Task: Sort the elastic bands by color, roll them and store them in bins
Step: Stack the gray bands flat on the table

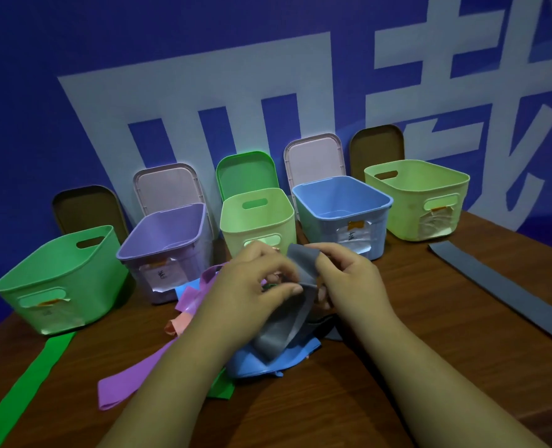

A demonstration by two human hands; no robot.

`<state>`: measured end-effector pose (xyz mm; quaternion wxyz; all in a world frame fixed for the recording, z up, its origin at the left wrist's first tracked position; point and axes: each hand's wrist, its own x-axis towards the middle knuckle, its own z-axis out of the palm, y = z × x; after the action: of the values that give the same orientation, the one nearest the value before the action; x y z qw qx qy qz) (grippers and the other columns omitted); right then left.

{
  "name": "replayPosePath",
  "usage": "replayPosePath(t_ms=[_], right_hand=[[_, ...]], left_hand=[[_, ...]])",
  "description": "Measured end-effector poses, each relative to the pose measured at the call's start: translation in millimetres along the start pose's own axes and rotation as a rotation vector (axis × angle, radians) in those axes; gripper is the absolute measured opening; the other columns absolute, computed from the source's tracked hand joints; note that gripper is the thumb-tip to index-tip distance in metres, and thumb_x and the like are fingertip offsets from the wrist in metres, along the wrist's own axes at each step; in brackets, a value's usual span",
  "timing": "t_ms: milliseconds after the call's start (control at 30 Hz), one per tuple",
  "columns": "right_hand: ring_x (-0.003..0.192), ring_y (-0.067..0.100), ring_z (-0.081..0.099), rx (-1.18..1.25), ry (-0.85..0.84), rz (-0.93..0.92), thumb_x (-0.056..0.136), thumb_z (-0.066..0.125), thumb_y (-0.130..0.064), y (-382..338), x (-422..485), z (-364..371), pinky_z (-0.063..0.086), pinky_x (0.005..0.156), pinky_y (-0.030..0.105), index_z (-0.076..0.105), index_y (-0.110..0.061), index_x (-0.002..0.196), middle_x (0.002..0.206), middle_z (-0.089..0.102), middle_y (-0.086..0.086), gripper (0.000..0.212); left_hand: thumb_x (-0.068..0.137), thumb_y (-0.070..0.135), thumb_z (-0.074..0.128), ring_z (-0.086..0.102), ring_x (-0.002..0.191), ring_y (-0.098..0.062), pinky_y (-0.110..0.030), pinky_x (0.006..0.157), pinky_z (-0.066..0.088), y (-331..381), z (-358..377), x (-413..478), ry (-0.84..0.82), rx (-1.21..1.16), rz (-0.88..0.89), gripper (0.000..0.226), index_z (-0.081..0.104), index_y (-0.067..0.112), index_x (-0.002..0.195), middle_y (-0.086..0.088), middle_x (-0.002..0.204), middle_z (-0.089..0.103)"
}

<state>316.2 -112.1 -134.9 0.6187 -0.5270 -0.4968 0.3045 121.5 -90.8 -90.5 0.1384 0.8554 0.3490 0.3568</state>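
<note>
Both hands hold a grey elastic band (287, 321) above a tangled pile of bands at the table's middle. My left hand (255, 286) pinches the band between thumb and fingers. My right hand (345, 279) grips its upper end, which is folded over the fingers. In the pile lie a blue band (258, 363), a purple band (129, 379) and a pink band (179, 323). A green band (25, 392) lies flat at the left, and another grey band (501, 286) lies flat at the right.
Five open bins stand in a row at the back: green (57, 279), purple (164, 250), pale green (256, 218), blue (339, 211) and pale yellow-green (417, 195). Lids lean on the blue wall behind them. The wooden table (397, 399) reaches to the near edge.
</note>
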Motion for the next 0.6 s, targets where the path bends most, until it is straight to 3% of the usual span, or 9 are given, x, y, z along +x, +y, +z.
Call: replayPosePath(t_ms=[67,100,167,233,333,400,500,600], right_hand=[[0.082,0.002,0.073,0.006,-0.017,-0.027,0.104,0.063,-0.019,2,2,-1,0.054,0.062,0.016,0.081,-0.036,0.109,0.093,0.079,-0.011,0.026],[0.092,0.003,0.074,0.018,-0.035,-0.031,0.104,0.065,-0.022,3,2,-1,0.057,0.067,0.018,0.081,-0.038,0.110,0.100,0.080,-0.011,0.023],[0.101,0.011,0.074,0.008,-0.077,-0.033,0.105,0.066,-0.029,4,2,1,0.065,0.080,0.035,0.079,-0.042,0.113,0.105,0.079,-0.009,0.021],[0.106,0.011,0.073,0.010,-0.104,-0.040,0.106,0.065,-0.031,6,1,3,0.065,0.087,0.045,0.078,-0.043,0.115,0.110,0.077,-0.011,0.020],[0.110,0.002,0.067,0.024,-0.111,-0.072,0.107,0.062,-0.033,6,0,3,0.059,0.085,0.023,0.078,-0.039,0.114,0.116,0.070,-0.013,0.018],[0.103,-0.002,0.063,0.006,-0.098,-0.087,0.110,0.058,-0.034,7,1,3,0.052,0.079,0.016,0.078,-0.026,0.112,0.116,0.066,0.000,0.021],[0.100,0.001,0.060,0.020,-0.093,-0.102,0.110,0.053,-0.046,7,0,5,0.047,0.086,0.027,0.073,-0.013,0.106,0.116,0.060,0.014,0.039],[0.108,0.012,0.064,0.121,-0.122,-0.062,0.104,0.055,-0.056,6,-2,7,0.050,0.092,0.037,0.075,-0.026,0.103,0.113,0.059,0.007,0.036]], left_hand=[[0.084,0.022,0.089,0.060,0.093,-0.008,-0.015,0.078,0.047,6,-9,8,0.099,-0.029,-0.017,0.017,0.077,0.034,0.087,0.011,0.103,0.058],[0.084,0.020,0.088,0.060,0.090,-0.008,-0.012,0.075,0.046,10,-14,14,0.144,-0.046,-0.018,0.016,0.078,0.031,0.088,0.010,0.101,0.059],[0.085,0.017,0.087,0.062,0.086,-0.012,-0.018,0.073,0.049,18,-25,28,0.206,-0.087,-0.008,0.014,0.077,0.027,0.088,0.010,0.096,0.064],[0.087,0.017,0.086,0.065,0.085,-0.012,-0.026,0.074,0.054,27,-36,41,0.225,-0.160,-0.028,0.013,0.077,0.027,0.088,0.010,0.091,0.070],[0.088,0.015,0.085,0.069,0.084,-0.010,-0.025,0.077,0.058,39,-49,59,0.230,-0.248,-0.065,0.011,0.078,0.023,0.090,0.010,0.087,0.076],[0.088,0.015,0.085,0.071,0.083,-0.013,-0.026,0.078,0.059,46,-56,71,0.258,-0.266,-0.058,0.011,0.078,0.023,0.091,0.008,0.086,0.077],[0.089,0.021,0.085,0.073,0.084,-0.012,-0.036,0.081,0.063,51,-68,87,0.309,-0.242,-0.070,0.009,0.078,0.026,0.092,0.009,0.087,0.078],[0.091,0.027,0.084,0.073,0.086,-0.008,-0.037,0.082,0.065,59,-78,99,0.335,-0.204,-0.066,0.007,0.078,0.030,0.094,0.013,0.089,0.077]])
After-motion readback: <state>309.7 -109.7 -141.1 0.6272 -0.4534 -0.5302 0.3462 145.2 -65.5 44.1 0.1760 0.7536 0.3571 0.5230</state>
